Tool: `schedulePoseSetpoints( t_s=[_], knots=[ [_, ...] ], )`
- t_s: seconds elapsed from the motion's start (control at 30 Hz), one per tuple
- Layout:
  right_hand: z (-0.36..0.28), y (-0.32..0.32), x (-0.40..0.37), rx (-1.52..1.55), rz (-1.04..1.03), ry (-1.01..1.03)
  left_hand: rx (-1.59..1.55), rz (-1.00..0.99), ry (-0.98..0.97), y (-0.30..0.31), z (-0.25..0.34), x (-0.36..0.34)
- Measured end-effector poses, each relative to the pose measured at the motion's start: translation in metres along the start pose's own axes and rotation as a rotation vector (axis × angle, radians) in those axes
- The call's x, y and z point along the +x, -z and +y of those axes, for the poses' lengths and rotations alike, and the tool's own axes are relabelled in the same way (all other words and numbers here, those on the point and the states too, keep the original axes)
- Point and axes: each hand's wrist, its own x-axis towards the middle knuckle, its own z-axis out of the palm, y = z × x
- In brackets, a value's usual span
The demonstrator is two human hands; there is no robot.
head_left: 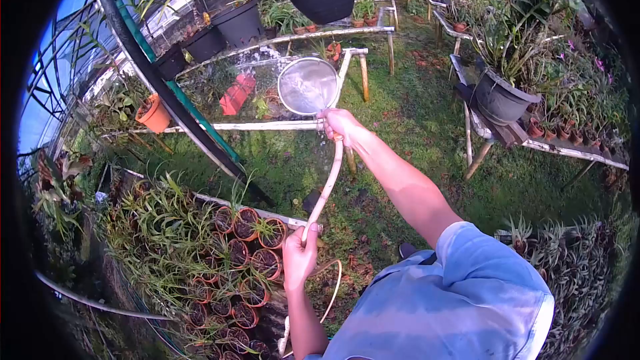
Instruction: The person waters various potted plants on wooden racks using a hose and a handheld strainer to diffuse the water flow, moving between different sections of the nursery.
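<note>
A pale garden hose (327, 190) runs up between my two hands. My left hand (300, 253) is closed round its lower part, beside the potted plants. Farther forward, my right hand (339, 125) grips the upper end of the hose, with the fingers wrapped round it. Just beyond that hand appears a round, pale-rimmed shape (308, 85), greyish inside with bright streaks like water. It overlaps my fingers in this view, and I cannot tell whether the hand holds it too. Small drops show close to the hand.
Terracotta pots (267, 263) with grassy plants crowd the lower left. A dark curved pole (157, 80) rises at left, near an orange pot (153, 113). Black pots (240, 23) line a rear bench. Right, a large grey pot (500, 99) stands on another bench. Mossy ground (400, 107) lies between.
</note>
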Motion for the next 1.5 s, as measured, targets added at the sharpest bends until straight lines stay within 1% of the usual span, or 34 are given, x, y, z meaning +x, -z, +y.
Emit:
schedulePoseSetpoints(
  t_s=[0.03, 0.07, 0.1, 0.17, 0.2, 0.27, 0.3, 0.33, 0.37, 0.4, 0.43, 0.5, 0.6, 0.63, 0.7, 0.73, 0.77, 0.9, 0.97, 1.0, 1.1, 1.17, 1.23, 1.27, 1.33, 1.4, 1.5],
  knots=[
    [0.011, 0.02, -0.01, 0.041, 0.03, -0.032, 0.062, -0.055, 0.056, -0.008, -0.007, -0.004],
    [0.019, 0.037, -0.018, 0.08, 0.057, -0.062, 0.064, -0.101, 0.023, -0.02, -0.02, -0.006],
    [0.027, 0.054, -0.021, 0.101, 0.117, -0.046, 0.062, -0.145, -0.014, -0.032, -0.032, -0.006],
    [0.044, 0.09, -0.03, 0.131, 0.238, -0.023, 0.065, -0.242, 0.039, -0.057, -0.042, -0.006],
    [0.043, 0.106, -0.042, 0.188, 0.26, -0.006, 0.057, -0.281, 0.046, -0.072, -0.044, -0.004],
    [0.048, 0.14, -0.043, 0.198, 0.336, 0.007, 0.051, -0.303, 0.043, -0.094, -0.032, 0.003],
    [0.048, 0.158, -0.042, 0.245, 0.325, -0.016, 0.014, -0.286, 0.054, -0.111, -0.039, 0.004],
    [0.04, 0.169, -0.046, 0.217, 0.329, -0.037, -0.018, -0.332, 0.101, -0.12, -0.024, 0.005],
    [0.04, 0.184, -0.043, 0.231, 0.32, -0.025, 0.004, -0.329, 0.055, -0.136, -0.033, 0.008],
    [0.037, 0.195, -0.043, 0.238, 0.3, -0.029, -0.044, -0.363, 0.086, -0.152, -0.039, 0.009],
    [0.031, 0.202, -0.041, 0.249, 0.29, -0.024, -0.044, -0.361, 0.052, -0.167, -0.044, 0.011],
    [0.021, 0.214, -0.036, 0.227, 0.248, -0.034, 0.027, -0.368, 0.076, -0.191, -0.041, 0.018],
    [0.014, 0.23, -0.016, 0.196, 0.221, -0.056, 0.043, -0.322, 0.102, -0.226, -0.032, 0.029],
    [0.016, 0.244, -0.011, 0.193, 0.226, -0.056, -0.02, -0.284, 0.159, -0.239, -0.026, 0.032],
    [0.017, 0.271, 0.003, 0.106, 0.186, -0.06, 0.056, -0.227, 0.167, -0.269, -0.034, 0.043],
    [0.024, 0.287, 0.015, 0.111, 0.183, -0.067, 0.154, -0.291, 0.198, -0.278, -0.031, 0.048],
    [0.03, 0.303, 0.026, 0.152, 0.169, -0.077, 0.161, -0.278, 0.208, -0.293, -0.03, 0.051],
    [0.037, 0.358, 0.051, 0.15, 0.16, -0.092, 0.205, -0.239, 0.236, -0.344, -0.015, 0.062],
    [0.026, 0.375, 0.05, 0.1, 0.209, -0.122, 0.246, -0.246, 0.255, -0.366, -0.009, 0.067],
    [0.019, 0.383, 0.052, 0.068, 0.206, -0.129, 0.285, -0.204, 0.209, -0.375, 0.002, 0.069],
    [0.003, 0.395, 0.06, 0.031, 0.184, -0.14, 0.25, -0.232, 0.302, -0.394, 0.025, 0.073],
    [-0.003, 0.395, 0.069, 0.025, 0.159, -0.122, 0.242, -0.199, 0.309, -0.404, 0.034, 0.076],
    [-0.008, 0.393, 0.076, 0.007, 0.137, -0.133, 0.196, -0.173, 0.334, -0.407, 0.04, 0.081],
    [-0.011, 0.392, 0.081, 0.001, 0.128, -0.14, 0.176, -0.148, 0.332, -0.41, 0.032, 0.083],
    [-0.018, 0.39, 0.088, -0.022, 0.097, -0.176, 0.184, -0.131, 0.313, -0.41, 0.035, 0.088],
    [-0.013, 0.39, 0.1, -0.073, 0.076, -0.186, 0.182, -0.111, 0.296, -0.412, 0.036, 0.096],
    [-0.008, 0.393, 0.123, -0.153, 0.05, -0.213, 0.184, -0.12, 0.324, -0.412, 0.042, 0.11]
  ],
)
